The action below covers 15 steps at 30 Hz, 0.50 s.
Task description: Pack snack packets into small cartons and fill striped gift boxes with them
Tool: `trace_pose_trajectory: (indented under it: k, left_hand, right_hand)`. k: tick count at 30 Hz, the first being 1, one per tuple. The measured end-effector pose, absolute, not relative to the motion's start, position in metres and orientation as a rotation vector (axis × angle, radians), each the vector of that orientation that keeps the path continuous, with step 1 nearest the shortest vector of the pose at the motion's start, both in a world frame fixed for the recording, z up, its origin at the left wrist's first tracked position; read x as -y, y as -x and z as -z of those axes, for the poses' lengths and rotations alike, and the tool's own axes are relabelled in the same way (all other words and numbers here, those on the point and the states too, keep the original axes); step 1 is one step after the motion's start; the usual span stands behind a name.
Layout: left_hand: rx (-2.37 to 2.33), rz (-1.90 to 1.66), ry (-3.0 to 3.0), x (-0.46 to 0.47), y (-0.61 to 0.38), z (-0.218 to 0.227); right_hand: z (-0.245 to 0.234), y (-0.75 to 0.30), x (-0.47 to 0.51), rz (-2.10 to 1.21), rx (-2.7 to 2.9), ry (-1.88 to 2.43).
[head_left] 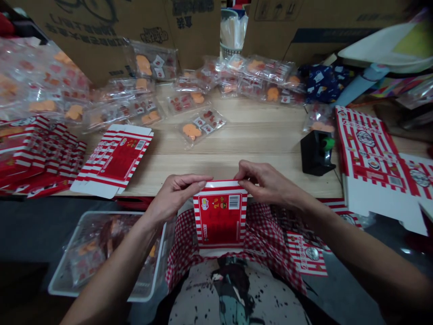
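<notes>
A red-and-white striped cardboard box (221,219) with a barcode stands upright in front of my body, at the table's near edge. My left hand (181,192) pinches its top left corner between thumb and fingers. At the top right corner, my right hand (264,183) grips the same edge, its fingers curled. Whether the box's lower end is open or closed cannot be made out. Beyond my hands, a clear packet (203,125) with an orange piece and small printed pieces lies on the wooden table (250,135).
Flat striped cartons (118,158) lie at the left, more cartons (368,149) at the right. A black tape dispenser (317,153) stands right of centre. Several clear packets (253,74) line the back. A white plastic bin (154,271) with packets sits below the left side.
</notes>
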<state>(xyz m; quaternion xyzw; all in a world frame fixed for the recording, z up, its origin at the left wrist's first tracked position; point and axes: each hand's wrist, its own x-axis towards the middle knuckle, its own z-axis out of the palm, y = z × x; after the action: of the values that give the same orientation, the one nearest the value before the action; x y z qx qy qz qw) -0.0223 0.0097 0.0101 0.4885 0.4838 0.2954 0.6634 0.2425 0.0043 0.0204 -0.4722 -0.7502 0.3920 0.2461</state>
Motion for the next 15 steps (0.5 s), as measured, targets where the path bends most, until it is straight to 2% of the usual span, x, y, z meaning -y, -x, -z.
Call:
trace_pose_trajectory:
  k: [9,15]
  left_hand:
    - [-1.052,-0.748,-1.569,-0.006,0.037,0.009]
    - [-1.164,-0.725,-1.595,-0.003,0.027,0.008]
  right_hand:
    - [-0.010,-0.245,0.013,-1.259,1.976,1.210]
    - [-0.009,-0.233,0.016,-0.917,2.160,1.217]
